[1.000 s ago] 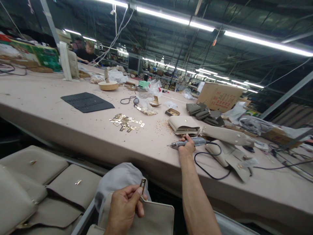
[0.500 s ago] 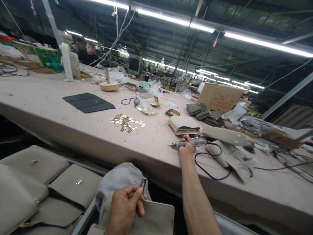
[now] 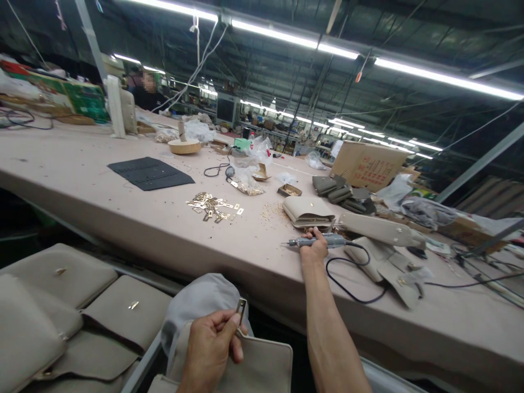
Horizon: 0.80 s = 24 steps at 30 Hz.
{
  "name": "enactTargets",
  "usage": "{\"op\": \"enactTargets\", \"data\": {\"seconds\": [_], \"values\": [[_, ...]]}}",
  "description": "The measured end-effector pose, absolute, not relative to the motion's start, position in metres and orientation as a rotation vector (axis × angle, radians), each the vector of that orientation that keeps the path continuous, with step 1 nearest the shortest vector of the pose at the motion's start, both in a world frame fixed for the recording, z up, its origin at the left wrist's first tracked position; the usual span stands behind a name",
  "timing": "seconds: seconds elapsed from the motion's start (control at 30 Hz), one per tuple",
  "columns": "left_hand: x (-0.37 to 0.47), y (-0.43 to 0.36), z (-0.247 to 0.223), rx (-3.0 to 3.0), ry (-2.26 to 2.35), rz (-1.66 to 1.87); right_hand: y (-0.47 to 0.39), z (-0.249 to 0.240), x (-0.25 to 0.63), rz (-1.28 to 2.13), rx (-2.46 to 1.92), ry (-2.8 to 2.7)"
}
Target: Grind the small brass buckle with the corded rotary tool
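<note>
My left hand (image 3: 210, 346) pinches a small metal clasp plate (image 3: 241, 307) upright, just above a beige leather bag (image 3: 262, 368) lying in my lap. My right hand (image 3: 314, 248) reaches out over the long table (image 3: 123, 218) and is closed around a grey corded electric screwdriver (image 3: 317, 241) that lies flat, tip pointing left. Its black cable (image 3: 347, 284) loops to the right. Beyond the tool rests a stack of beige bag pieces (image 3: 308, 210).
A pile of gold metal fittings (image 3: 210, 204) and a black perforated sheet (image 3: 150, 172) lie mid-table. More beige bags (image 3: 61, 305) are stacked at lower left. A cardboard box (image 3: 370, 164), plastic bags and dark wallets sit further back. A person stands at the far left end.
Nothing has moved beyond a slight shift of the camera; both hands keep their hold.
</note>
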<state>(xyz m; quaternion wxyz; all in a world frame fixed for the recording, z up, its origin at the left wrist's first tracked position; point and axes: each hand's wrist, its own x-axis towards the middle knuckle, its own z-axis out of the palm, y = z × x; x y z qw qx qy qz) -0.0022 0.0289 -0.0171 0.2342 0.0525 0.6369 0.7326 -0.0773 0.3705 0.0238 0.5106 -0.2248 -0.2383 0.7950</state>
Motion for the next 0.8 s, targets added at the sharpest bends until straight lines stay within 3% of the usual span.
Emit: {"op": "enactTargets", "data": {"seconds": [0.3,0.57,0.8], "values": [[-0.004,0.034,-0.023,0.111,1.766,2.004,0.354,0.045,-0.052,1.987,-0.407,-0.602],[-0.003,0.040,-0.007,0.006,1.780,1.978,0.240,0.075,0.006,2.110,-0.201,-0.851],[-0.001,0.042,-0.015,0.008,1.805,2.036,0.173,0.073,0.016,1.947,-0.084,-1.191]]}}
